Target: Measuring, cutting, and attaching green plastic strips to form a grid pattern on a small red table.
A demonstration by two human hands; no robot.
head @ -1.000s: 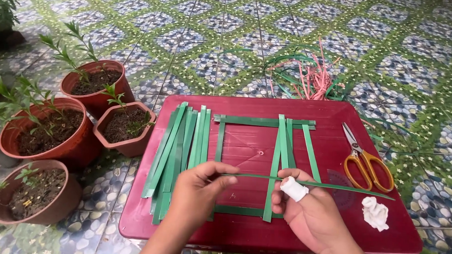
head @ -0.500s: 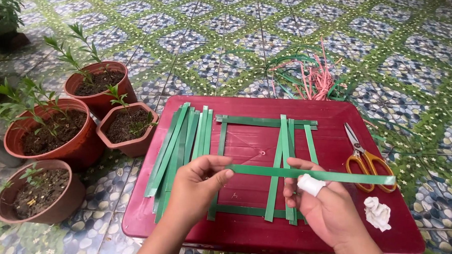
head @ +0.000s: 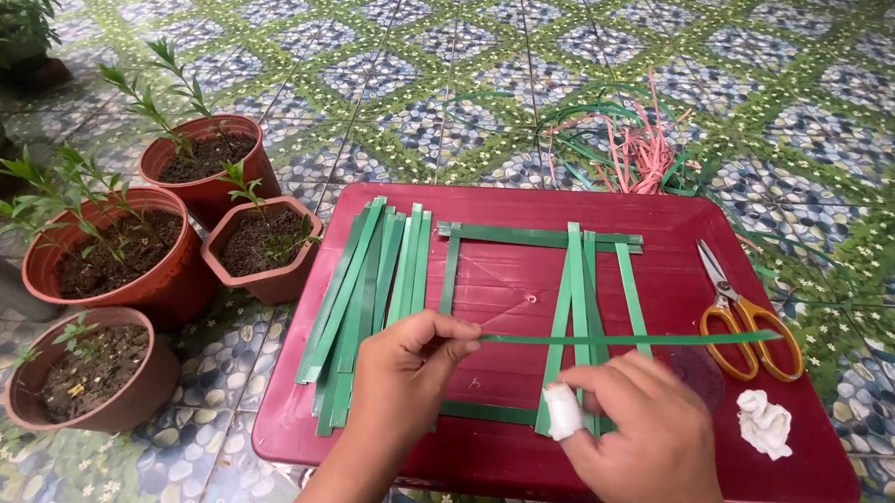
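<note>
a person's left hand (head: 404,374) pinches one end of a long green strip (head: 628,339) between thumb and fingers, holding it level above a red tray (head: 525,299) set on a patterned tile floor (head: 394,71). the strip runs rightward across a partly laid frame of green strips (head: 565,285) and ends near the orange-handled scissors (head: 748,317) at the tray's right side. the right hand (head: 649,437), one finger wrapped in white bandage (head: 563,412), hovers loosely curled over the frame's lower right corner; whether it touches a strip cannot be told. a loose bundle of green strips (head: 367,298) lies on the tray's left part, and a crumpled white tissue (head: 765,423) sits near the right edge. beside the tray on the left stand four terracotta-coloured pots (head: 168,291), each filled with dark soil and holding small green seedlings. a tangle of pink and green ribbon (head: 630,139) lies on the floor beyond the tray.
</note>
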